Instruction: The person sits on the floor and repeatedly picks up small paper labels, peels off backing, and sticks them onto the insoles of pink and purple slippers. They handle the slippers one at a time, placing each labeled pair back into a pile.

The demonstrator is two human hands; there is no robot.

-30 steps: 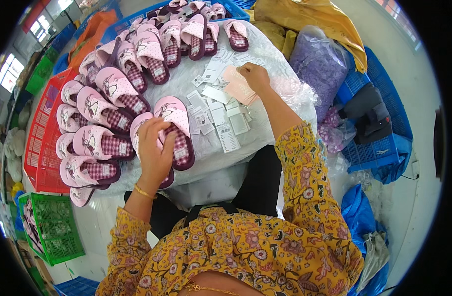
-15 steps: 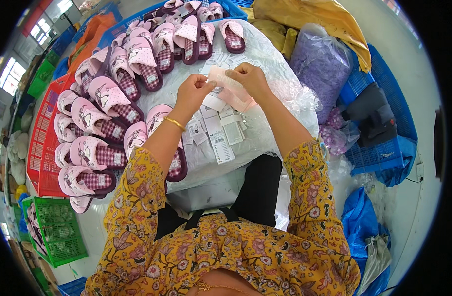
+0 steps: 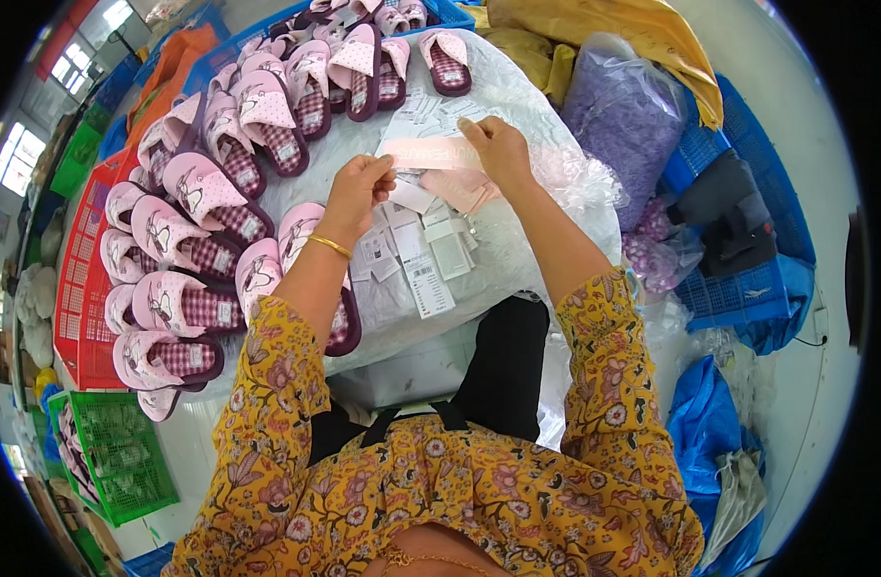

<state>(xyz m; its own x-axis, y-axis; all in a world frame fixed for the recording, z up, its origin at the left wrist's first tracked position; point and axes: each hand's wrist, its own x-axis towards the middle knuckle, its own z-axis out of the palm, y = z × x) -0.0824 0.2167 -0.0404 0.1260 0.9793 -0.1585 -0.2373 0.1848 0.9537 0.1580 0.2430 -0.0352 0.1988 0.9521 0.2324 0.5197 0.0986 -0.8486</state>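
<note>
Stretched flat between my two hands is a pale pink printed paper strip (image 3: 429,152). My left hand (image 3: 359,197) is closed, its thumb and finger pinching the strip's left end. At the other end my right hand (image 3: 499,150) pinches the strip between thumb and fingers. Just below it, more pink paper (image 3: 458,188) lies on the plastic-covered table (image 3: 527,240). Several white printed tags (image 3: 427,281) are scattered nearer to me, and white printed sheets (image 3: 431,117) lie beyond the strip. Pink slippers with checked insoles (image 3: 208,190) stand in rows to the left of my left hand.
A single slipper (image 3: 447,63) sits at the table's far side. To the right are a clear bag of purple material (image 3: 621,115) and a blue crate (image 3: 781,212) with dark cloth. A red crate (image 3: 75,288) and a green crate (image 3: 123,466) stand on the left.
My hands have moved apart, the left one toward the left and nearer to me. The pink strip, bunched between them before, is now drawn out lengthwise.
</note>
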